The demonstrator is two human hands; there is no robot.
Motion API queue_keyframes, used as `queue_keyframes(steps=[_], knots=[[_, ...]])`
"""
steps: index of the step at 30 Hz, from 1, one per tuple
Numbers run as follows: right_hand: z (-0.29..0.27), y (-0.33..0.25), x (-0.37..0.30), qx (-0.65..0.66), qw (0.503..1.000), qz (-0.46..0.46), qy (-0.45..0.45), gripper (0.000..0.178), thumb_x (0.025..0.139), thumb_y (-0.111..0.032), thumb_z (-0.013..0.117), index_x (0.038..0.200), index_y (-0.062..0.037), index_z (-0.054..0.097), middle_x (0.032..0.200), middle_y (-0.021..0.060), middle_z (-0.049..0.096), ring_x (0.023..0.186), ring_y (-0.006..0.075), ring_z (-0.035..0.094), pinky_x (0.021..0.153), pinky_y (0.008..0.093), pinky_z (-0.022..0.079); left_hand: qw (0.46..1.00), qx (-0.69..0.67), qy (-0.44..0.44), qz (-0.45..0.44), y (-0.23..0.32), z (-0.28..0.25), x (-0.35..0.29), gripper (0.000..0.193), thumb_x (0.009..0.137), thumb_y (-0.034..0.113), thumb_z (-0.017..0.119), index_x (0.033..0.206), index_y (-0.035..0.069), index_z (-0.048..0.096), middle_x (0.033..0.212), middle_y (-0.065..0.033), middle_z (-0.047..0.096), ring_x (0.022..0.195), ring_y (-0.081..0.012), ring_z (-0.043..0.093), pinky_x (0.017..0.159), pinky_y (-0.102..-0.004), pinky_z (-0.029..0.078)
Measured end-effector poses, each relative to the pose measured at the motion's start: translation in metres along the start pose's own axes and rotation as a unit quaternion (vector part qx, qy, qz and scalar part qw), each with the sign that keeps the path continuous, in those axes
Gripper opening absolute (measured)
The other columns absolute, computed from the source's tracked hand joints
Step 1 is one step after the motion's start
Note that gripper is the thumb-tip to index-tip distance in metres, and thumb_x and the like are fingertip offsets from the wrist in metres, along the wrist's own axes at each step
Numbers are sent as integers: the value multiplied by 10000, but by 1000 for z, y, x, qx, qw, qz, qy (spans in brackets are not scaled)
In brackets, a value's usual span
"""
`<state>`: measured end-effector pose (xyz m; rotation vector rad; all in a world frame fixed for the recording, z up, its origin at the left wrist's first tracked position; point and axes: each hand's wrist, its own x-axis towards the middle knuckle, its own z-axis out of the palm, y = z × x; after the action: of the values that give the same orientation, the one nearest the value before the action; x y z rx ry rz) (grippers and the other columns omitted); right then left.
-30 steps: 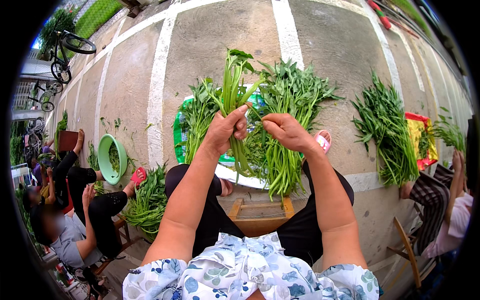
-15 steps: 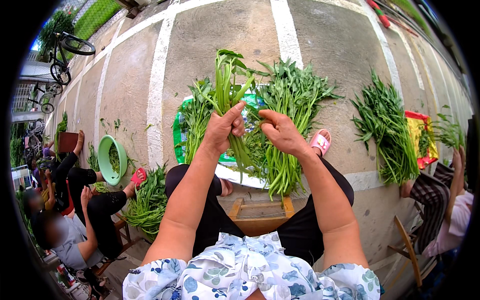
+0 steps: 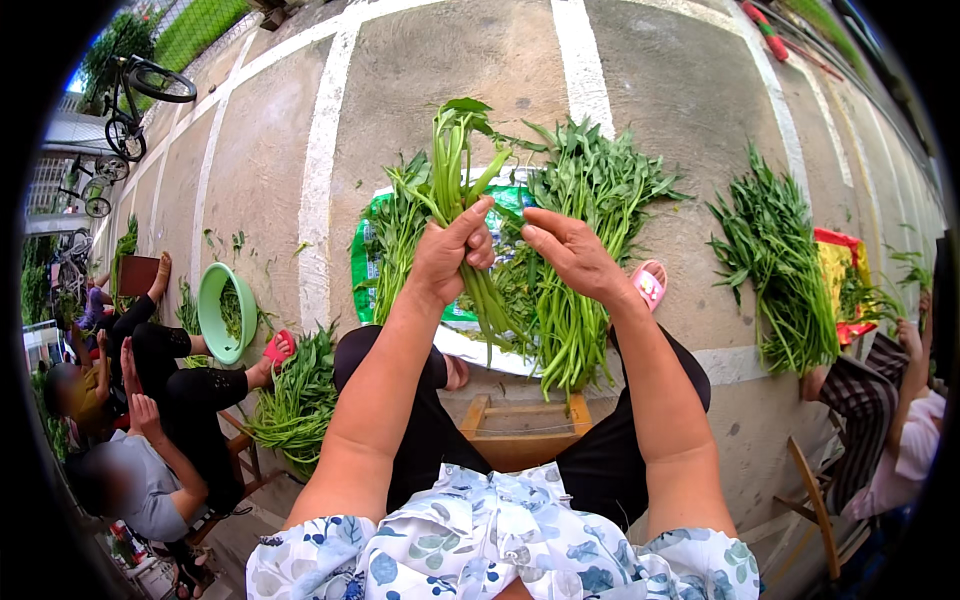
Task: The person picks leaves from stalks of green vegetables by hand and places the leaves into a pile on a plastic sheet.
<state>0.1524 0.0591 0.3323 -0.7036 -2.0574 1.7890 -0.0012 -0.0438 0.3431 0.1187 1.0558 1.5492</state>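
My left hand (image 3: 452, 257) is closed around a bunch of water spinach (image 3: 452, 165), held upright with leaves on top and the stalk ends hanging below the fist. Just to its right, my right hand (image 3: 575, 257) pinches at a green leaf (image 3: 509, 214) beside the bunch; its fingertips partly cover the leaf. Under both hands lies a green and white plastic sack (image 3: 364, 262) strewn with loose leaves. A large pile of water spinach (image 3: 590, 215) covers the sack's right side, and a smaller pile (image 3: 396, 225) rests at its left.
A wooden stool (image 3: 525, 452) shows between my knees. To the left are a light green basin (image 3: 216, 325), another greens pile (image 3: 295, 405) and seated people. At right, more greens (image 3: 775, 270) lie near a red and yellow sack (image 3: 858, 325) and a person holding stalks.
My right hand's fingers have straightened a little from a tighter curl, staying beside the bunch. My left hand keeps its hold. The people at left and right have shifted their hands.
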Motion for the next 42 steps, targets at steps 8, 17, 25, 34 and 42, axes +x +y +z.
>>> queue_keyframes(steps=[8,17,25,34,42], knots=[[6,-6,-1,-126,992,-13,-23,255,873,-199,483,915,28,590,772,160,621,703,281,593,651,363,462,1000,1,-16,-6,-4,-1,1,139,846,192,626,852,83,539,545,36,419,422,-71,388,420,-232,327],[-15,7,7,159,965,114,176,239,829,-171,541,895,52,600,706,28,592,592,73,524,523,214,430,1000,-9,-7,-4,-5,2,0,150,842,189,631,818,90,520,544,40,419,422,-70,392,420,-229,331],[-3,-6,1,8,1000,22,-3,395,893,-228,535,1173,49,510,953,86,618,799,120,545,689,270,449,1000,11,-8,2,-8,4,1,154,840,189,634,830,87,518,543,35,424,415,-73,394,412,-227,332],[5,-6,-1,-213,976,-28,16,242,873,-173,475,915,47,566,698,91,593,581,185,549,558,320,435,999,37,-9,-9,-10,8,-1,156,838,187,636,830,72,531,542,31,437,417,-74,400,406,-223,328],[-25,-4,9,89,983,95,129,258,876,-186,508,986,37,576,670,-6,525,578,69,480,533,220,417,999,32,-4,1,-9,9,-2,142,842,183,631,846,73,540,535,41,418,416,-68,393,404,-220,327]])
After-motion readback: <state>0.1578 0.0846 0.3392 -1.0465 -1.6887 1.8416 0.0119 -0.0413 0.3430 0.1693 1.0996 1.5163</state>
